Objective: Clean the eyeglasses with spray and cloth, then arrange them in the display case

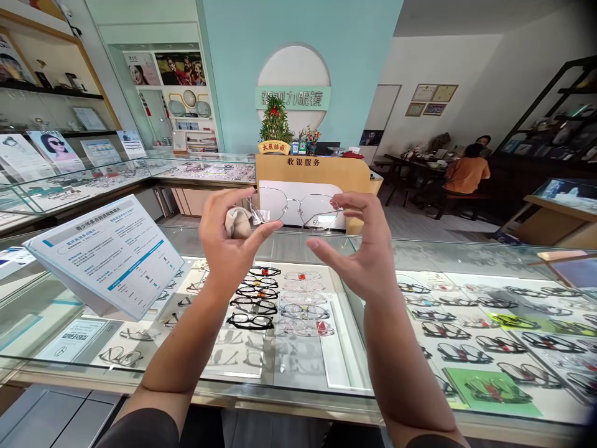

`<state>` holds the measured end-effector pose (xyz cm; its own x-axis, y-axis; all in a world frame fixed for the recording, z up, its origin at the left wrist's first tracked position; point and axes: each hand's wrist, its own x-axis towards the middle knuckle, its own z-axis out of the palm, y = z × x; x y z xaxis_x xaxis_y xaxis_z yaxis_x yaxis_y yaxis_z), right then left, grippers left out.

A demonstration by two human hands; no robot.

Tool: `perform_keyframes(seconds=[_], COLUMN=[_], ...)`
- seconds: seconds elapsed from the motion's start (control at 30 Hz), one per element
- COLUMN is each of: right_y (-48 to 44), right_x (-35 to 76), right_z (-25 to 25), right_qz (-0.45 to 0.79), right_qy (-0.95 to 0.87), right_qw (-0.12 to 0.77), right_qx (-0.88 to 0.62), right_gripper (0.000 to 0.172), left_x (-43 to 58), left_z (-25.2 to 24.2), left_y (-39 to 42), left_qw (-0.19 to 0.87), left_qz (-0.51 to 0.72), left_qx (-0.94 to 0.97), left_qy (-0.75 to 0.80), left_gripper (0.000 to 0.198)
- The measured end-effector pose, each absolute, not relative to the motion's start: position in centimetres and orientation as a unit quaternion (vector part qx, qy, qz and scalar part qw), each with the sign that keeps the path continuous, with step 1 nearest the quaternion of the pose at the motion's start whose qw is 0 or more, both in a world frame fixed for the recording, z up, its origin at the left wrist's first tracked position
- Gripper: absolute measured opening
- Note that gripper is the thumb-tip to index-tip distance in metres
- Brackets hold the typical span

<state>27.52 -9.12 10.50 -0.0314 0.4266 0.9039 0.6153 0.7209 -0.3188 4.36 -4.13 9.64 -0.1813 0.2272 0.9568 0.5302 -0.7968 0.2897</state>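
Observation:
A pair of thin metal-rimmed eyeglasses (293,200) is held up in front of me, above the glass counter, its clear lenses facing me. My left hand (231,239) grips the left end of the frame between fingers and thumb. A crumpled light cloth (238,222) is tucked in the same palm. At the other end of the frame, the fingertips of my right hand (364,246) hold the eyeglasses near the hinge. The right thumb stands apart, below the lens. How the temples sit behind the fingers is partly hidden.
Under my arms, a glass display counter (298,384) holds rows of eyeglasses (253,305). A tilted printed sign (112,255) stands on it at left. Beyond are a wooden cashier desk (317,172) and, at far right, a seated person in orange (466,171).

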Motion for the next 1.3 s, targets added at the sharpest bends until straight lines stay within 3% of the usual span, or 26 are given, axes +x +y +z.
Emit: perform_keyframes(seconds=[0.2, 0.67, 1.3], right_y=[-9.0, -9.3, -9.4], right_x=[26.7, 26.7, 26.5], right_z=[10.3, 10.3, 10.3], right_qz=[-0.137, -0.089, -0.038], right_qy=[-0.681, -0.642, -0.614], right_qw=[0.619, 0.635, 0.659], right_qx=[-0.367, -0.420, -0.434], right_gripper=[0.041, 0.041, 0.042], left_x=[4.7, 5.3, 5.7], left_z=[9.5, 9.0, 9.1], left_y=[-4.6, -4.8, -4.8], left_qw=[0.072, -0.051, -0.003], left_qz=[-0.724, -0.724, -0.723], left_qx=[-0.624, -0.617, -0.616], left_qy=[-0.285, -0.304, -0.313], left_gripper=[0.051, 0.057, 0.047])
